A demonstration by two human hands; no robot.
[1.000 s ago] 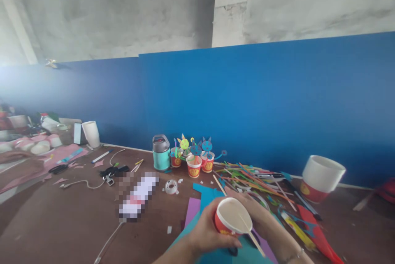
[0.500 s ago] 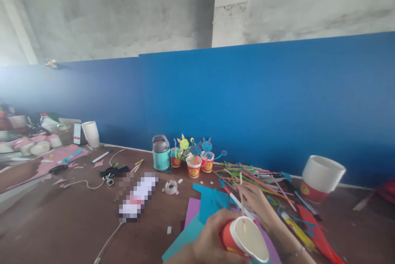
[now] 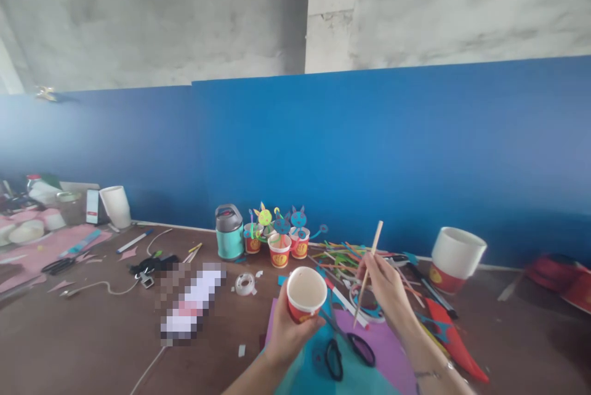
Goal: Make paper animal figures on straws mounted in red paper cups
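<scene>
My left hand [image 3: 286, 333] is wrapped around a red-and-white paper cup [image 3: 306, 291], its open mouth turned up toward me and nothing visible inside. In my right hand [image 3: 385, 284] a thin wooden stick [image 3: 377, 236] is pinched, slanting down with its lower tip apart from the cup. Below the hands, black-handled scissors [image 3: 333, 359] lie on teal and purple paper sheets [image 3: 388, 339]. A white marker with a red cap [image 3: 344, 303] rests beside the stick's tip.
Several small cups with paper cat figures [image 3: 279, 252] stand at the back, beside a teal flask [image 3: 229, 232]. Coloured strips [image 3: 344, 255] lie behind my right hand. White cups [image 3: 457, 256] stand right. A tape roll [image 3: 244, 284] and blurred-out phone-like object [image 3: 194, 303] lie left.
The cup in my left hand has moved up and left, and the stick has come away from it. My right hand holds the stick to the right; the scissors now show.
</scene>
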